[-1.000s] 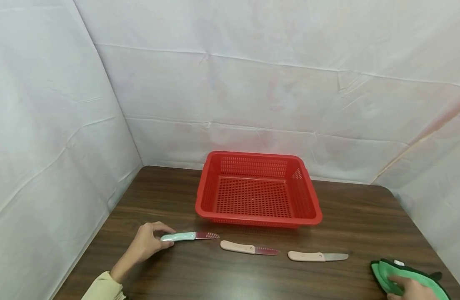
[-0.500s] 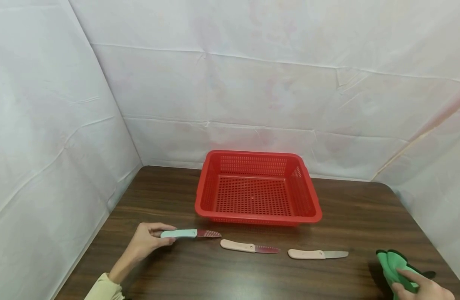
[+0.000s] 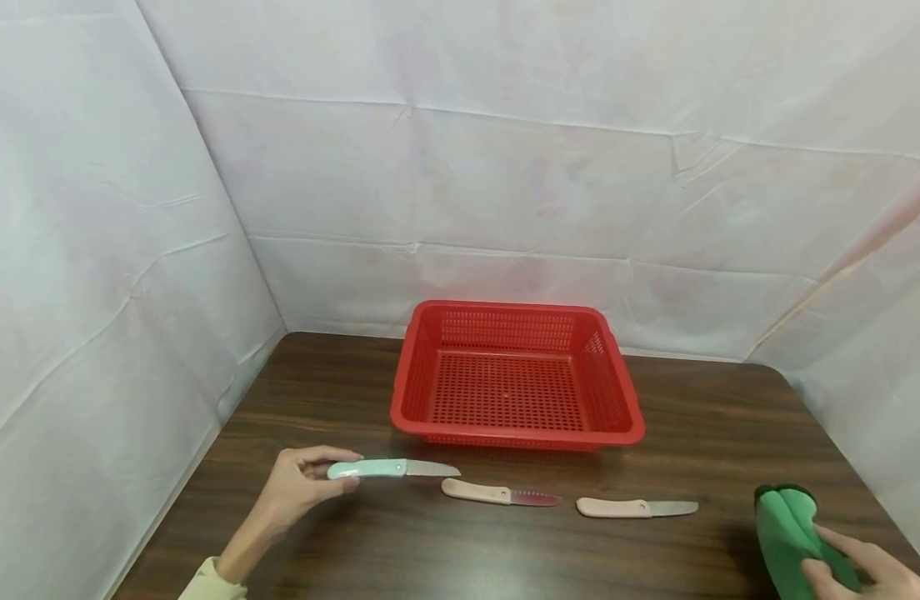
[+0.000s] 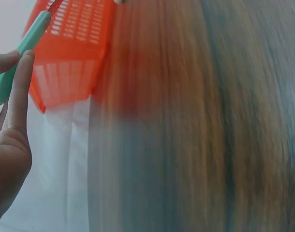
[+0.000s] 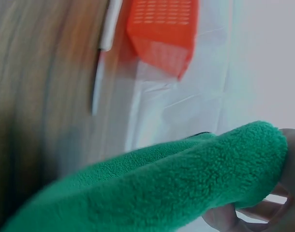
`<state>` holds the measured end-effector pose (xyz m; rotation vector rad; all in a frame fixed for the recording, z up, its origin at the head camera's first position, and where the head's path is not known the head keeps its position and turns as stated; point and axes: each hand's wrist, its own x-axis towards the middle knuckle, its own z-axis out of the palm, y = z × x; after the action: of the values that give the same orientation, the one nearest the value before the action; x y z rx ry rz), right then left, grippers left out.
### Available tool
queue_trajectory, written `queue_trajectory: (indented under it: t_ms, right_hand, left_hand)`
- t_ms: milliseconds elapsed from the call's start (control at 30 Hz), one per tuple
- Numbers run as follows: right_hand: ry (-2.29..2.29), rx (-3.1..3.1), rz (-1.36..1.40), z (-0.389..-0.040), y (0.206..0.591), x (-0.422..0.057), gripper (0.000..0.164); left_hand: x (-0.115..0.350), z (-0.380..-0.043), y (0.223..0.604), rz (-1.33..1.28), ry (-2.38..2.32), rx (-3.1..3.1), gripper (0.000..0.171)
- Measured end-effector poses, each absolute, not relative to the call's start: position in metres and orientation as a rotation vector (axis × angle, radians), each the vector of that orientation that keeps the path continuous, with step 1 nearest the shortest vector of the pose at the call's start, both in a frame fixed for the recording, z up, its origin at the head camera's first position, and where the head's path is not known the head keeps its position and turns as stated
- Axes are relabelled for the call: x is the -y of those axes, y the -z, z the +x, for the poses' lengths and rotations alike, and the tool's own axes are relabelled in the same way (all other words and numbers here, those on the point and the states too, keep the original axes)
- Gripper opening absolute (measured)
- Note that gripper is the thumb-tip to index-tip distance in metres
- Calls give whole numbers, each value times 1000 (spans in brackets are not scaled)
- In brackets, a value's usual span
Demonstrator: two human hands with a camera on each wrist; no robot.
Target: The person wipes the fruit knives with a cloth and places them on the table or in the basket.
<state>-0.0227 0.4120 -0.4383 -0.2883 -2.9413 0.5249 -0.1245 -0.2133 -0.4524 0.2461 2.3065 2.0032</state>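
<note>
My left hand (image 3: 298, 487) pinches the handle of a mint-green knife (image 3: 370, 468) between thumb and fingers, at the left of the table. The knife's blade points right. In the left wrist view the mint handle (image 4: 29, 46) lies between thumb and index finger. At the lower right of the head view, my right hand (image 3: 865, 567) grips a folded green cloth (image 3: 786, 533) with a dark edge. That fuzzy cloth (image 5: 186, 169) fills much of the right wrist view and hides part of the fingers.
A red plastic basket (image 3: 516, 437) with a slotted floor stands at the back of the brown wooden table (image 3: 430, 558). Two knives with pale handles lie in front of it: one with a reddish blade (image 3: 475, 492), another with a silvery blade (image 3: 613, 507). White sheeting (image 3: 505, 167) surrounds the table.
The right hand has lifted and bunched the cloth, which lay flatter before. The left hand has raised the mint knife slightly and shifted it a little right; its blade now looks silvery, not reddish.
</note>
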Motion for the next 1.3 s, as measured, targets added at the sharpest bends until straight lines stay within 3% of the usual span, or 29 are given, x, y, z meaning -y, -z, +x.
queue_trajectory:
  t_ms: [167, 400, 533, 800, 1300]
  right_hand:
    - [-540, 2663, -336, -17, 433, -392, 38]
    - [-631, 2595, -428, -14, 430, -379, 43]
    - [-659, 2612, -410, -9, 406, -357, 45]
    - [-606, 2399, -114, -3, 322, -271, 41]
    - [-824, 2166, 403, -29, 292, -216, 40]
  left_hand:
    - [207, -118, 447, 450, -2071, -2256, 33]
    - [193, -110, 430, 642, -2119, -2159, 30]
    - [188, -107, 423, 692, -2126, -2135, 29]
    - [178, -104, 405, 785, -2141, -2117, 29]
    - [142, -92, 378, 995, -2256, -1915, 30]
